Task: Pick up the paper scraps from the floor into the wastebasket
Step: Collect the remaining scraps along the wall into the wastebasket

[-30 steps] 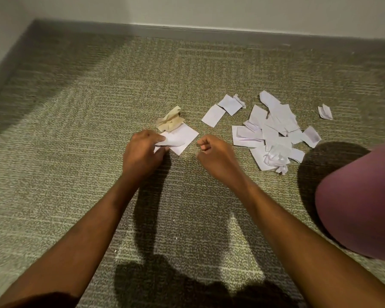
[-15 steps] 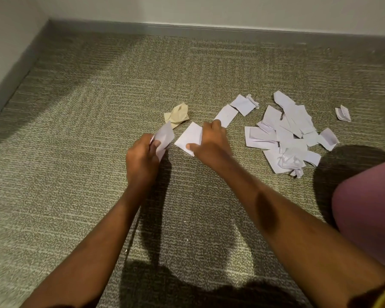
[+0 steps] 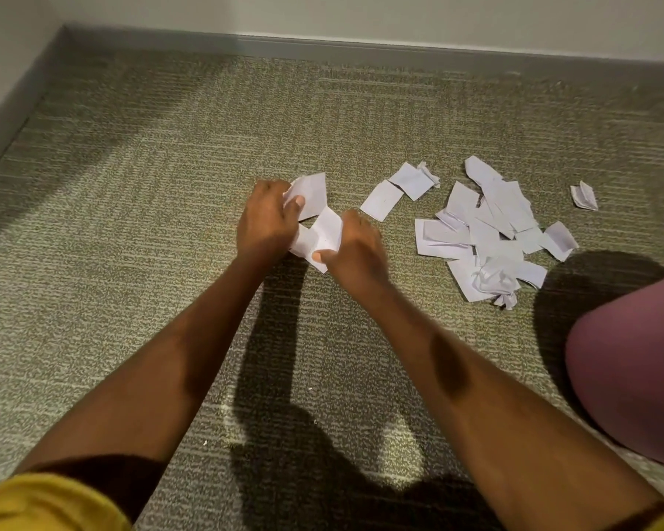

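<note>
My left hand (image 3: 263, 220) is closed on a white paper scrap (image 3: 312, 193) that sticks up past its fingers. Right beside it, my right hand (image 3: 355, 249) pinches another white scrap (image 3: 328, 235) just above the carpet. A heap of white scraps (image 3: 487, 231) lies to the right, with a crumpled piece (image 3: 495, 279) at its near edge. Two flat scraps (image 3: 397, 189) lie between my hands and the heap. A lone folded scrap (image 3: 584, 195) sits further right. The tan crumpled piece seen earlier is hidden. No wastebasket is in view.
Green-grey carpet (image 3: 131, 243) covers the floor, bounded by a grey baseboard (image 3: 322, 46) at the back and along the left wall. A pink rounded shape (image 3: 637, 369), likely my knee, fills the right edge. Yellow sleeves show at the bottom corners.
My right hand reached to the white scrap by the left hand and took hold of it. My left hand lifted its scrap and moved forward over the tan crumpled piece.
</note>
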